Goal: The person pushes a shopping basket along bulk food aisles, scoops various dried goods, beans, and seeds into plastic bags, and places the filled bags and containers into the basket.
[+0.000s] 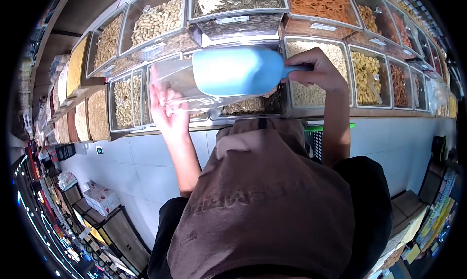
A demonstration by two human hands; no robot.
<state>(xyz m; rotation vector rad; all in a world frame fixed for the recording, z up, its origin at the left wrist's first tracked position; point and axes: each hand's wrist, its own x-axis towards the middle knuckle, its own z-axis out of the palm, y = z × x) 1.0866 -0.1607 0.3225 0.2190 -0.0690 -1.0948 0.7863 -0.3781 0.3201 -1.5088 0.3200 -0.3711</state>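
A clear plastic bag is held by my left hand, with fingers curled round its side. The blue scoop lies level, its front end inside or against the bag's mouth; what it holds does not show. My right hand is closed round the scoop's dark handle at the right. Beneath the scoop is a bin of dark striped seeds, partly covered by the scoop and bag.
Peanut bins stand at the upper left, a seed bin at top centre, orange strips beside it. Pale seeds and yellow pieces fill bins to the right. A carton sits lower left.
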